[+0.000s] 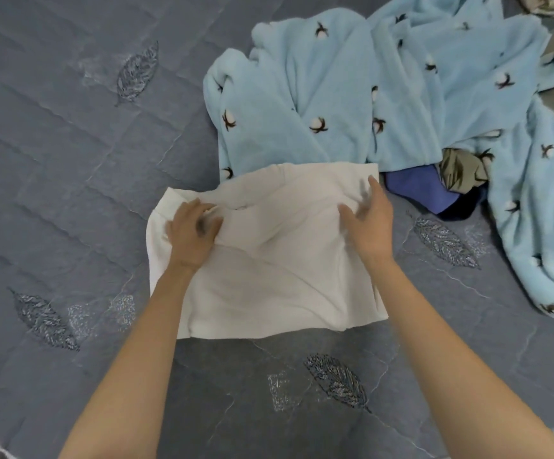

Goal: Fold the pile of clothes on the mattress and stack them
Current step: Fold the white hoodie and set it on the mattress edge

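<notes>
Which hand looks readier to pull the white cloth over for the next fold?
Probably the left hand: its fingers are curled into the white cloth near its left edge, gripping a bunch of it. The right hand is open, fingers spread over the cloth's right side, holding nothing.

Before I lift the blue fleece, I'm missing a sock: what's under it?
A dark blue garment and an olive cloth poke out from under the fleece at its near edge; the white cloth overlaps that edge. Anything deeper is covered.
</notes>
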`<move>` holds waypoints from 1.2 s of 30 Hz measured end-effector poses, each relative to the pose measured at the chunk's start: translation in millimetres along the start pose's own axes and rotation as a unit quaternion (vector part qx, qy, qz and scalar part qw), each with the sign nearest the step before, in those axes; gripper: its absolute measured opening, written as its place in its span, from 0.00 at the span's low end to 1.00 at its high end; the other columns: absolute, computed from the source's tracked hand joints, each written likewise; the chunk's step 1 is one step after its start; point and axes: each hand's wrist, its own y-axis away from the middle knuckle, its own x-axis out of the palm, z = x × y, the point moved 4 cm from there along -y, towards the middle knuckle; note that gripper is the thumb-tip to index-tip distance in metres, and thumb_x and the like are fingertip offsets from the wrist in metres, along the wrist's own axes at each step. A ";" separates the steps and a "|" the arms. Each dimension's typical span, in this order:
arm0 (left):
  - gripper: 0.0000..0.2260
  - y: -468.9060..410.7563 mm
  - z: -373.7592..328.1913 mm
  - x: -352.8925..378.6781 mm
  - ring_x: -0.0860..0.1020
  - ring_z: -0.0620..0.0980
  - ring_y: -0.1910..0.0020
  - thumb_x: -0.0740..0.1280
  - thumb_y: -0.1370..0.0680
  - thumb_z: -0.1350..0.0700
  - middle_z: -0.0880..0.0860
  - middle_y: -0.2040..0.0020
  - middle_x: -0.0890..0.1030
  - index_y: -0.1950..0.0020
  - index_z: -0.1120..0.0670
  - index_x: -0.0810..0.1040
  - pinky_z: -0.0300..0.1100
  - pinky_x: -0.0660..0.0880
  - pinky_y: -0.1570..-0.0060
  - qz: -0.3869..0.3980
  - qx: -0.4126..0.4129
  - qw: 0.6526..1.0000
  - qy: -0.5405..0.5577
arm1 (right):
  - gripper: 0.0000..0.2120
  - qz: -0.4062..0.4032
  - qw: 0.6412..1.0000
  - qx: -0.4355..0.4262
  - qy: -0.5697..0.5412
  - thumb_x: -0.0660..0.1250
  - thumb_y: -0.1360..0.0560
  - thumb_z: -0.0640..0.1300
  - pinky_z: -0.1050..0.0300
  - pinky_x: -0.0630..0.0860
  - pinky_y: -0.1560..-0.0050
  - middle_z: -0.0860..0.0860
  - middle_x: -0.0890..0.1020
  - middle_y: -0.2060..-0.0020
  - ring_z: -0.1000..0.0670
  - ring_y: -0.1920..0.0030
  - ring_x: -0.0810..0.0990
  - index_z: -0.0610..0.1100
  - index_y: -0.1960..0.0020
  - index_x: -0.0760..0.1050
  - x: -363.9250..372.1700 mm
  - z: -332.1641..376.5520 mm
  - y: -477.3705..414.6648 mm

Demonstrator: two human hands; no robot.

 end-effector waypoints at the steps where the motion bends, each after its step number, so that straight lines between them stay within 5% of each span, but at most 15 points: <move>1: 0.16 -1.7 -5.2 -2.4 0.76 0.57 0.49 0.62 0.24 0.48 0.55 0.50 0.79 0.47 0.58 0.78 0.56 0.73 0.45 -0.025 0.003 1.000 0.007 | 0.33 0.002 0.999 0.006 0.050 0.70 0.26 0.46 0.43 0.61 0.29 0.46 0.68 0.29 0.44 0.29 0.65 0.42 0.25 0.61 0.5 -2.6 -4.2; 5: 0.06 -5.5 -19.6 -15.6 0.73 0.49 0.58 0.63 0.21 0.59 0.51 0.57 0.77 0.50 0.60 0.78 0.44 0.72 0.54 -0.158 -0.066 0.983 0.066 | 0.25 0.031 0.984 0.029 0.171 0.68 0.24 0.53 0.44 0.64 0.34 0.44 0.74 0.36 0.42 0.34 0.69 0.45 0.31 0.69 4.6 -6.9 -10.2; 8: 0.05 -18.0 -14.8 -23.8 0.69 0.47 0.61 0.61 0.21 0.58 0.49 0.63 0.73 0.55 0.57 0.74 0.30 0.65 0.66 -0.226 -0.150 0.958 0.088 | 0.06 -0.003 0.992 0.009 0.128 0.69 0.25 0.46 0.47 0.73 0.47 0.46 0.78 0.53 0.45 0.52 0.77 0.46 0.52 0.75 -0.7 -4.0 -21.4; 10: 0.09 -30.9 -12.3 -24.8 0.65 0.46 0.68 0.61 0.23 0.60 0.47 0.69 0.68 0.63 0.55 0.69 0.30 0.63 0.72 -0.203 -0.160 0.964 0.068 | 0.12 0.005 0.991 0.003 0.137 0.67 0.26 0.43 0.52 0.69 0.58 0.50 0.74 0.65 0.46 0.61 0.72 0.48 0.64 0.67 -5.6 -0.8 -30.6; 12: 0.14 -38.9 -13.2 -28.4 0.61 0.45 0.70 0.60 0.23 0.60 0.47 0.71 0.64 0.68 0.51 0.62 0.32 0.61 0.74 -0.196 -0.149 0.968 0.051 | 0.15 -0.011 0.992 -0.010 0.123 0.66 0.25 0.41 0.54 0.63 0.63 0.52 0.68 0.70 0.47 0.64 0.68 0.46 0.66 0.63 -12.0 6.6 -36.4; 17: 0.08 -31.9 -16.6 -34.2 0.69 0.35 0.67 0.61 0.21 0.58 0.43 0.67 0.68 0.60 0.55 0.69 0.28 0.65 0.62 -0.304 -0.112 0.940 0.110 | 0.11 -0.196 0.980 -0.013 -0.034 0.60 0.27 0.44 0.51 0.67 0.60 0.56 0.68 0.69 0.51 0.64 0.67 0.53 0.65 0.61 -37.6 17.4 -36.4; 19: 0.07 -31.0 -8.5 -22.2 0.74 0.35 0.55 0.62 0.21 0.54 0.45 0.57 0.78 0.52 0.57 0.75 0.37 0.69 0.47 -0.268 -0.094 0.955 0.088 | 0.07 -0.179 0.983 -0.026 -0.005 0.61 0.26 0.45 0.46 0.70 0.56 0.52 0.71 0.64 0.48 0.60 0.70 0.51 0.62 0.65 -35.6 11.5 -35.5; 20: 0.11 -31.8 -1.4 -11.7 0.74 0.42 0.42 0.62 0.20 0.52 0.50 0.43 0.79 0.43 0.56 0.76 0.46 0.65 0.35 -0.211 -0.099 0.972 0.035 | 0.03 -0.143 0.989 -0.019 0.030 0.62 0.25 0.45 0.44 0.70 0.52 0.48 0.73 0.59 0.45 0.56 0.73 0.47 0.57 0.69 -31.6 4.5 -36.4; 22: 0.22 -31.2 14.2 7.5 0.56 0.51 0.24 0.58 0.19 0.47 0.56 0.23 0.58 0.27 0.53 0.65 0.53 0.46 0.26 -0.065 -0.138 0.982 -0.115 | 0.14 -0.051 0.995 0.029 0.085 0.68 0.25 0.47 0.45 0.70 0.43 0.43 0.74 0.46 0.42 0.44 0.73 0.40 0.44 0.72 -20.7 -12.5 -38.4; 24: 0.26 -29.6 19.7 15.0 0.46 0.52 0.23 0.53 0.18 0.45 0.57 0.21 0.47 0.22 0.51 0.54 0.54 0.39 0.26 0.004 -0.154 0.972 -0.176 | 0.27 0.008 0.995 0.078 0.061 0.71 0.27 0.52 0.46 0.69 0.36 0.42 0.73 0.39 0.44 0.37 0.71 0.38 0.34 0.69 -15.1 -24.5 -37.4; 26: 0.27 -27.3 7.5 10.7 0.46 0.52 0.23 0.55 0.18 0.45 0.56 0.21 0.48 0.21 0.50 0.51 0.57 0.38 0.27 -0.018 -0.125 0.978 -0.165 | 0.32 0.021 0.993 0.118 0.000 0.72 0.28 0.54 0.46 0.70 0.36 0.44 0.74 0.38 0.45 0.38 0.73 0.39 0.32 0.67 -15.0 -29.9 -33.3; 30: 0.24 5.6 -60.5 9.0 0.54 0.59 0.24 0.57 0.20 0.47 0.60 0.24 0.57 0.24 0.52 0.61 0.49 0.39 0.27 -0.110 0.093 0.978 -0.152 | 0.29 0.050 0.975 0.204 -0.077 0.72 0.28 0.55 0.54 0.75 0.44 0.49 0.77 0.44 0.49 0.44 0.78 0.41 0.35 0.68 -22.0 -43.1 -21.2; 33: 0.25 58.7 -110.4 51.6 0.52 0.60 0.24 0.55 0.20 0.44 0.62 0.24 0.56 0.24 0.48 0.58 0.54 0.42 0.27 -0.047 0.205 0.958 -0.198 | 0.33 0.104 0.958 0.247 -0.105 0.73 0.31 0.60 0.55 0.76 0.46 0.49 0.79 0.44 0.50 0.47 0.79 0.41 0.35 0.70 -24.6 -50.7 -15.0; 36: 0.30 99.8 -118.4 109.6 0.47 0.62 0.23 0.53 0.22 0.36 0.59 0.22 0.49 0.22 0.45 0.52 0.64 0.43 0.28 0.049 0.196 0.940 -0.274 | 0.24 0.149 0.948 0.261 -0.103 0.72 0.30 0.59 0.57 0.74 0.50 0.52 0.79 0.55 0.53 0.56 0.78 0.44 0.43 0.71 -30.9 -47.8 -10.6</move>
